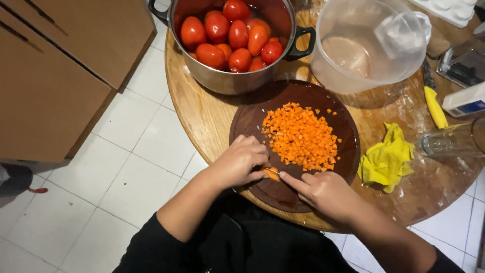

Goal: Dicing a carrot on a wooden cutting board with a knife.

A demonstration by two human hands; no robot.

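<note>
We judge the dicing nearly done: at lower centre our left hand (237, 164) curls its fingers onto the last small orange carrot piece (271, 175) on the round dark wooden cutting board (252, 119), while our right hand (326, 194), forefinger extended, grips a barely visible knife. Next cuts call for tucked fingertips. The board lies on a round wooden table (202, 116) over white floor tiles (126, 167); a heap of diced carrot (300, 136) sits mid-frame.

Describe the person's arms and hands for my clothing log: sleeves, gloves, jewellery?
Both hands are bare: the left hand and the right hand show no gloves, rings or watch. The forearms are uncovered too. Black sleeves are pushed up toward the elbows, part of a black top.
</note>
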